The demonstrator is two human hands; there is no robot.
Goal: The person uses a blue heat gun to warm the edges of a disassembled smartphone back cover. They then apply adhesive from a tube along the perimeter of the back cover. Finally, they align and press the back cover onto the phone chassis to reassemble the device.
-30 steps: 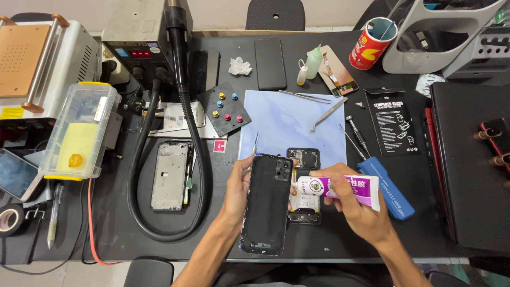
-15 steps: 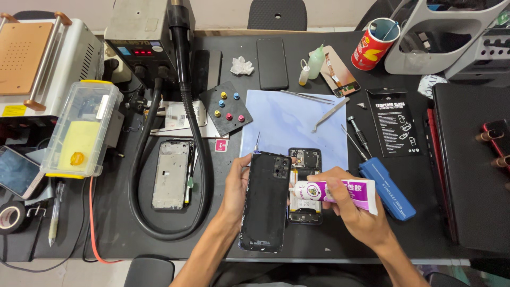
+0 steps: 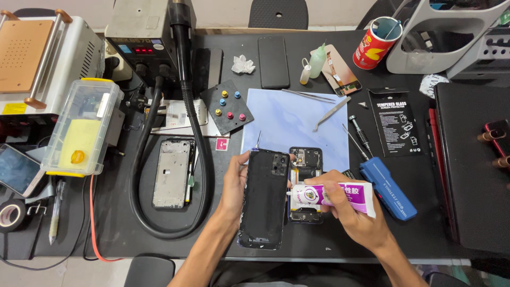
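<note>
Fingers of left hand (image 3: pixel 234 183) clamped on black back cover (image 3: pixel 264 199), tilted up off desk (image 3: pixel 106 234), edge exposed. Right hand (image 3: pixel 348 210) fingers squeezing glue tube (image 3: pixel 332 195), nozzle touching cover's right edge, above opened phone (image 3: pixel 305 183).

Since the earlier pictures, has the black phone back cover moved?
No. The black back cover, held by the left hand, keeps its place against the blue mat.

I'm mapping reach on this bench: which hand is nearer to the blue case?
Right. The right hand, holding the glue tube, sits just left of the blue case; the left hand, holding the black back cover, is farther left.
</note>
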